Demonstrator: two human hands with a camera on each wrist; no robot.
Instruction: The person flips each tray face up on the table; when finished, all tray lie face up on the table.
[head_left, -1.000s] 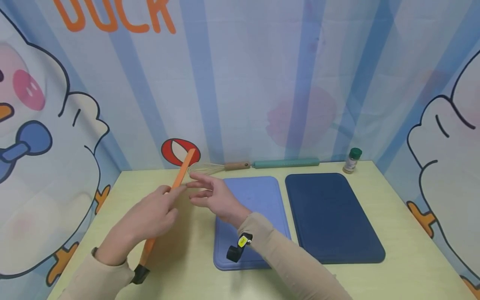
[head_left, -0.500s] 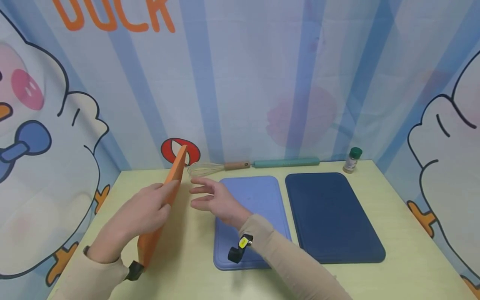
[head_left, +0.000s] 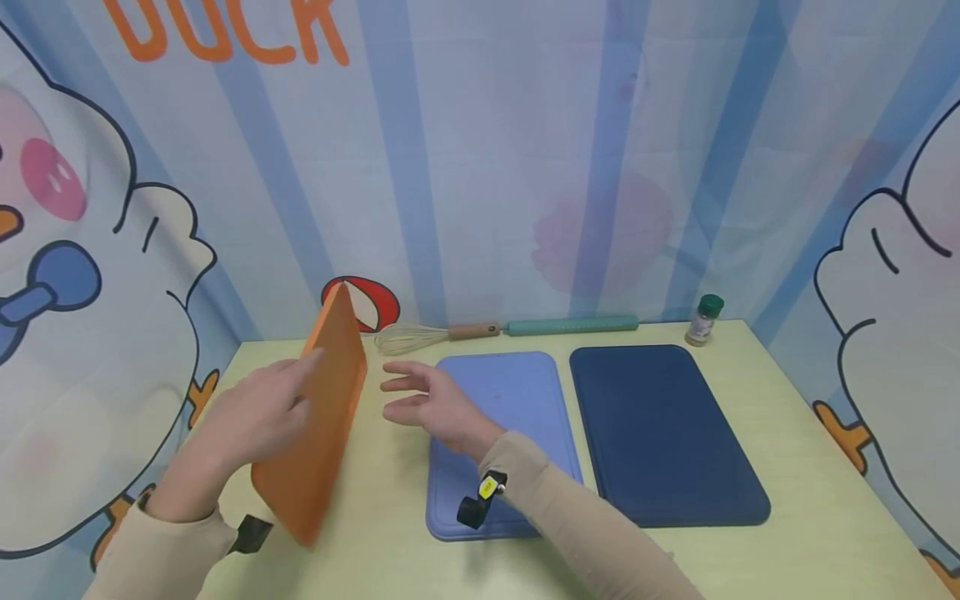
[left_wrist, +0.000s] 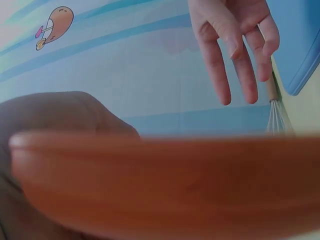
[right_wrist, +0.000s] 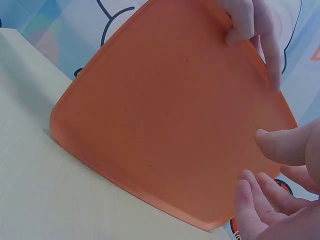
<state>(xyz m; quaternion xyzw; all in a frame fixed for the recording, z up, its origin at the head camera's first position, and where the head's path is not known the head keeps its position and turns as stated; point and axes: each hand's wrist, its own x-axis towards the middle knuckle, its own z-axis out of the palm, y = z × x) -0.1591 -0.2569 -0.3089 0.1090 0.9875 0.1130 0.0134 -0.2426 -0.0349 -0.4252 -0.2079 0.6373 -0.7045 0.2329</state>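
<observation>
An orange cutting board [head_left: 322, 442] stands on edge at the left of the table, leaning to the left. My left hand [head_left: 258, 408] grips its upper edge, thumb on the near face, as the right wrist view shows. In that view the board's broad face [right_wrist: 160, 110] is plain, and its lower edge appears to touch the tabletop. My right hand [head_left: 442, 408] hovers to the right of the board, fingers spread and slightly bent, holding nothing. The board's edge [left_wrist: 175, 185] fills the lower left wrist view and hides most of the left hand's fingers.
A light blue cutting board [head_left: 506, 392] lies under my right forearm, with a dark blue one [head_left: 667, 442] beside it. Along the back edge are a whisk [head_left: 438, 335], a teal rolling pin [head_left: 573, 325] and a green-capped spice jar [head_left: 704, 321]. A printed curtain [head_left: 495, 167] hangs behind.
My left hand has moved left with the orange cutting board, tipping it over leftward so more of its face shows. The right hand has stayed nearly in place.
</observation>
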